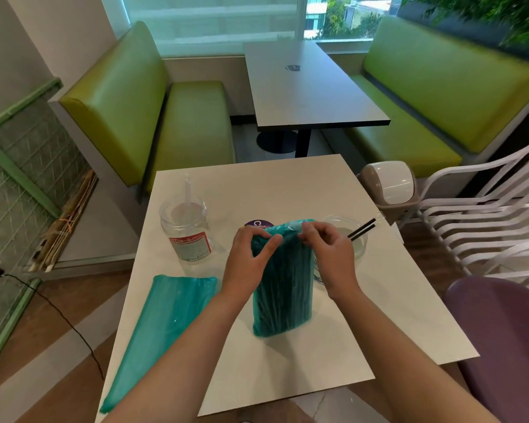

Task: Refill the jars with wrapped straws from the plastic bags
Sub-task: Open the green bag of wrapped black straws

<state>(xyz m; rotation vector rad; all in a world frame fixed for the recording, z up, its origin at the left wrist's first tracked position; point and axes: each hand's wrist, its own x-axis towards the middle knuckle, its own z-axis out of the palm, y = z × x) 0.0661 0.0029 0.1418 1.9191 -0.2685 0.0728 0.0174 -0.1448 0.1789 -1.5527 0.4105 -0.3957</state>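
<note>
Left of the upright teal bag of straws point(283, 288) on the white table point(379, 315), a second teal bag point(162, 322) lies flat and a clear jar point(187, 232) stands. The left hand point(249, 264) and right hand point(329, 254) pinch the upright bag's top. Right of it, another jar point(353, 239) holds two black straws point(362, 228).
</note>
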